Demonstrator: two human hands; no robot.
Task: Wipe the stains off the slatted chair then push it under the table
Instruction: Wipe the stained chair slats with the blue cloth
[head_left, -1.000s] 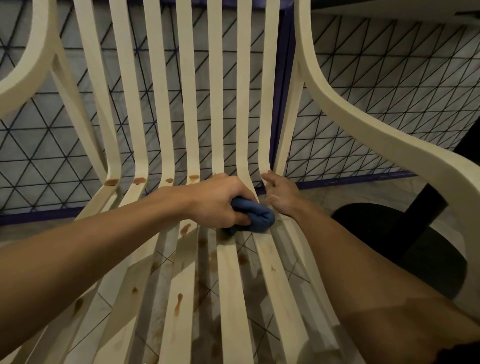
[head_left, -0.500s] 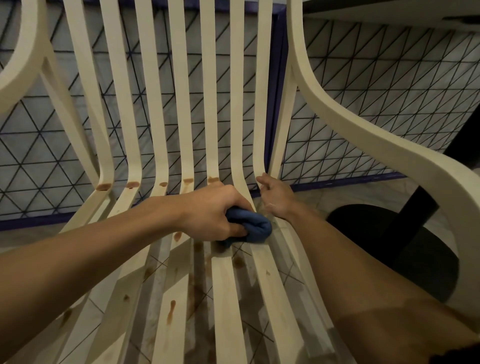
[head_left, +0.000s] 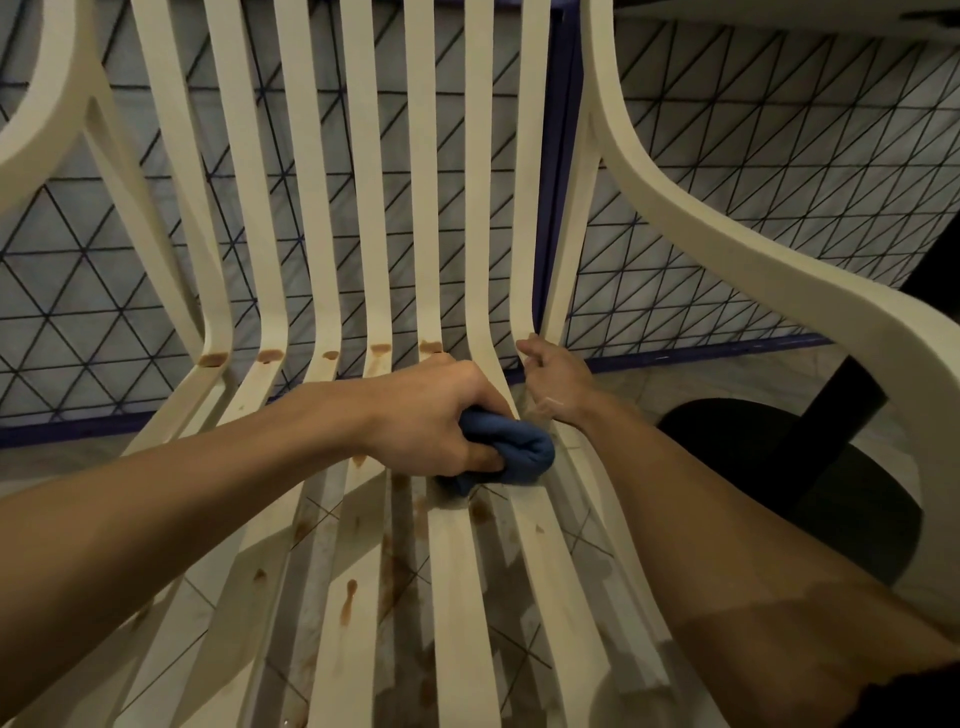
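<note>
A cream slatted chair (head_left: 374, 171) fills the view, its slats curving from the back down into the seat. Brown stains (head_left: 214, 358) sit in a row at the bend of the slats, and more streaks (head_left: 349, 597) run down the seat slats. My left hand (head_left: 431, 415) is closed around a bunched blue cloth (head_left: 514, 452) and presses it on a seat slat right of centre. My right hand (head_left: 556, 382) grips the rightmost slat at the bend, just beside the cloth.
The chair's right armrest (head_left: 727, 218) sweeps across the right side, the left armrest (head_left: 36, 104) at the upper left. A black round table base (head_left: 810, 499) with a dark post (head_left: 841, 400) stands on the floor to the right. A triangle-patterned wall (head_left: 753, 156) stands behind.
The view has shifted slightly. My left hand with the cloth has slid a little toward me along the seat slats; my right hand keeps its grip on the same slat.
</note>
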